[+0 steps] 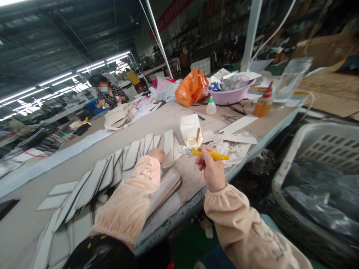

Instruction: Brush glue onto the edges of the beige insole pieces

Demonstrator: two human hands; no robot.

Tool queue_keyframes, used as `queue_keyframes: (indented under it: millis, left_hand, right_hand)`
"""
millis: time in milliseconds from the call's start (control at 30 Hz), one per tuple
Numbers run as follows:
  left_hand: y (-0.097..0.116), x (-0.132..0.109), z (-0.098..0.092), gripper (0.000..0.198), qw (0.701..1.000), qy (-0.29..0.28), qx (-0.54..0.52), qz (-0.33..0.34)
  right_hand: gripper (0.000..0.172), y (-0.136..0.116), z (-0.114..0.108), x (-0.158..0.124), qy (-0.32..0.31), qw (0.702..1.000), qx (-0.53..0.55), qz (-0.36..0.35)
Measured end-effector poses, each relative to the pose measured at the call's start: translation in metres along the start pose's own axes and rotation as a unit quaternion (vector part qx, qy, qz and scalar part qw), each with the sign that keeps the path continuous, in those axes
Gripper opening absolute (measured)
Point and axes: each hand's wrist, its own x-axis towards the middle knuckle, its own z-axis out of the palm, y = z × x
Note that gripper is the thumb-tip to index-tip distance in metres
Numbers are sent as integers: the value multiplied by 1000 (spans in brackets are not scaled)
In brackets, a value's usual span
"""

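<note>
My right hand [212, 172] grips a brush [213, 154] by its yellow handle, with the bristles pointing left. Just beyond the bristles stands a cut-open white plastic container [190, 127] with a small stick leaning in it. My left hand [157, 154] is closed at the far end of a row of pale flat pieces [131, 154]; its fingertips are hidden, so what they hold does not show. One pale rounded strip [168, 148] is right beside those fingers. A stack of similar pieces [166, 186] lies nearer me, partly behind my left sleeve.
Behind the container are a small green-tipped bottle [211, 106], an orange bag [190, 87], a lilac basin [231, 96] and an amber glue bottle [263, 101]. A grey plastic crate [291, 142] stands off the table's right edge. A masked person [110, 95] sits across the table.
</note>
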Motion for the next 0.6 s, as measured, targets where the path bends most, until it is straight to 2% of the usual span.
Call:
queue_keyframes:
  millis: [133,200,300,367,433,500,600]
  left_hand:
    - [-18,-35,-37,27,997,73,-11,-34]
    - [-34,-67,-57,29,993,106,-54,-27]
    - [-58,-128,-76,26,971,123,-206,-9]
    - [-72,-167,-74,25,950,117,-287,-29]
    - [-83,-198,-62,24,932,115,-337,-74]
    - [-90,-219,-44,25,915,109,-371,-114]
    - [-99,-235,-16,26,893,103,-415,-143]
  right_hand:
    - [27,-2,2,-6,-11,996,-54,-65]
    - [24,0,2,-9,-25,989,-91,-116]
    - [22,6,2,-11,-47,971,-158,-173]
    - [24,12,3,-11,-53,958,-203,-196]
    - [29,20,6,-13,-65,953,-219,-199]
    - [34,28,11,-18,-92,956,-212,-178]
    - [35,38,17,-28,-127,954,-228,-149]
